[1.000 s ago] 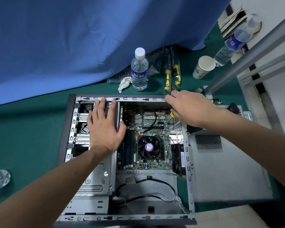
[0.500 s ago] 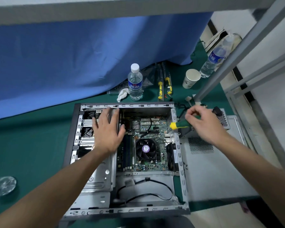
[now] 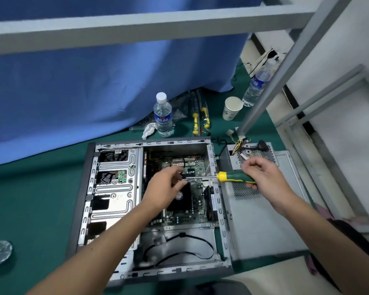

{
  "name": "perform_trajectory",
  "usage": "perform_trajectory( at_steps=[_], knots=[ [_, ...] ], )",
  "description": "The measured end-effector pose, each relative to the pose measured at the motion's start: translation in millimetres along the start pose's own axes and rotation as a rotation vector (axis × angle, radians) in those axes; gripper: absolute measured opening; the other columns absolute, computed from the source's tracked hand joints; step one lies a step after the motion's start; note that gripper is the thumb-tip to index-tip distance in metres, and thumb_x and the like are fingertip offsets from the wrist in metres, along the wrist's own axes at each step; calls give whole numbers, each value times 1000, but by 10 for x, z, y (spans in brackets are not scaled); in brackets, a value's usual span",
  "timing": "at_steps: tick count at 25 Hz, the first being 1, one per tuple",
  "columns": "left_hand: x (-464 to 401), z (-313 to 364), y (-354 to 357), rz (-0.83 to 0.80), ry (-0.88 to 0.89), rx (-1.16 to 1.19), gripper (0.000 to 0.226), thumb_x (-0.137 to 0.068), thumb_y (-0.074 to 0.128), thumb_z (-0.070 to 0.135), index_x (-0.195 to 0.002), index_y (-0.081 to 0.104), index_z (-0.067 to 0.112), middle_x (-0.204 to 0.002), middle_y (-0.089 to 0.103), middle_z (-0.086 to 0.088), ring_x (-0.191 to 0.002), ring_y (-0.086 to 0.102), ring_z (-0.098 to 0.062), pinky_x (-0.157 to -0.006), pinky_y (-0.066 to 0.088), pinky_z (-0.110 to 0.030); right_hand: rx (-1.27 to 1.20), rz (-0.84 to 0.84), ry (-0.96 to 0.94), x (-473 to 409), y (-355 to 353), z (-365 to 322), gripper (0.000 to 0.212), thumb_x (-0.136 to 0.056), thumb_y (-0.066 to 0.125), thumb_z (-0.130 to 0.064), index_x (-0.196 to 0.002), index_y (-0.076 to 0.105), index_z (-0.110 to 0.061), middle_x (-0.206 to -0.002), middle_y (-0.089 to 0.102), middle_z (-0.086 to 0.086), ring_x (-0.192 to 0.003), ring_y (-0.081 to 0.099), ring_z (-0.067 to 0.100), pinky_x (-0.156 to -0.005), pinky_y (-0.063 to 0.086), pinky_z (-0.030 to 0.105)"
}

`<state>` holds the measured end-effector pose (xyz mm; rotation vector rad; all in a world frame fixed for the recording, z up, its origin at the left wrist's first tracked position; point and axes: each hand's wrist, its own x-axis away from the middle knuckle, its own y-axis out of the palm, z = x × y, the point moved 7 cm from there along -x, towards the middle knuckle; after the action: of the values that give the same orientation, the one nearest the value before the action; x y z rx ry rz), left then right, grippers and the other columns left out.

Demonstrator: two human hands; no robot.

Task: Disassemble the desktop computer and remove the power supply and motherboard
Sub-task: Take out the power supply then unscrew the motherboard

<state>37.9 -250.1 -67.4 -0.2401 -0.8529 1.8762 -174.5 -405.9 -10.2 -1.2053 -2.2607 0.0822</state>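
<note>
The open grey metal computer case (image 3: pixel 113 201) lies on the green table (image 3: pixel 30 199), its green motherboard (image 3: pixel 197 207) inside. The right hand (image 3: pixel 262 177) grips a green-and-yellow-handled screwdriver (image 3: pixel 232 177); the left hand (image 3: pixel 165 188) pinches its shaft tip. At 3 o'clock of the case sits the grey perforated power supply (image 3: pixel 254 154).

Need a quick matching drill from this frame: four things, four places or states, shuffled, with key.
Things:
1. screwdriver
2. motherboard
3. power supply
4. paper cup

Places or states:
A. outside the case, to its right
B. held by the right hand, tip at the left hand
C. upright on the green mat, behind the case
D. mounted inside the case

Pairs: 1-B, 2-D, 3-A, 4-C
</note>
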Motion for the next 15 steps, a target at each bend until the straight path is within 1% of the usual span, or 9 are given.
perform_trajectory(
  at_steps=[3,5,6,7,9,10,11,12,15],
  knots=[
    [6,55,-15,75,-2,37,19,-91,69,21,-109,74,19,-103,70,10,-82,65,-1,-76,43,-3,-40,19,48,30,-88,161,9,-94,61,-17,-87,66,-17,-88,66,5,-70,61,14,-57,50,22],
    [64,10,-37,105,-100,181,11,-90,70,20,-100,76,21,-93,72,13,-79,64,2,-75,45,-6,-200,47,155,124,-150,349,6,-94,61,-14,-91,66,-11,-91,64,13,-68,61,19,-61,52,29],
    [110,-30,-10,84,-174,331,7,-91,69,20,-94,76,20,-87,74,9,-77,66,-4,-75,49,-14,-327,8,223,195,-134,465,6,-92,63,-12,-96,65,-7,-94,64,18,-68,63,22,-62,53,31],
    [174,-50,54,31,-250,515,9,-91,68,21,-89,76,17,-82,75,3,-76,68,-10,-72,52,-19,-452,-92,282,294,-62,561,16,-89,65,-10,-104,65,-4,-98,65,20,-73,66,26,-66,56,34],
    [331,7,218,-108,-365,795,22,-89,64,30,-86,75,11,-78,73,-5,-71,66,-16,-68,54,-23,-583,-394,350,568,200,622,40,-81,71,0,-120,62,-5,-110,68,21,-95,68,37,-86,57,43],
    [410,55,305,-173,-412,880,29,-87,63,35,-85,74,9,-76,71,-6,-68,64,-15,-68,54,-24,-605,-514,348,691,337,599,48,-77,71,5,-123,61,-6,-110,68,19,-101,66,40,-94,53,49],
    [485,120,394,-229,-449,949,32,-86,63,38,-82,74,8,-73,69,-7,-65,61,-14,-66,53,-24,-605,-564,334,771,444,581,50,-74,68,6,-121,62,-7,-103,68,16,-101,65,40,-96,51,50],
    [553,188,475,-274,-475,999,33,-86,63,39,-79,73,9,-70,66,-6,-61,59,-13,-63,52,-23,-570,-539,313,801,526,573,46,-72,68,5,-116,65,-9,-92,66,13,-93,66,35,-89,52,47],
    [716,378,659,-354,-480,1059,34,-85,62,41,-70,71,12,-63,61,-6,-59,53,-15,-63,48,-23,-290,-298,136,762,608,496,20,-78,77,-12,-95,72,-20,-73,61,0,-68,62,17,-65,50,28]
  ],
)
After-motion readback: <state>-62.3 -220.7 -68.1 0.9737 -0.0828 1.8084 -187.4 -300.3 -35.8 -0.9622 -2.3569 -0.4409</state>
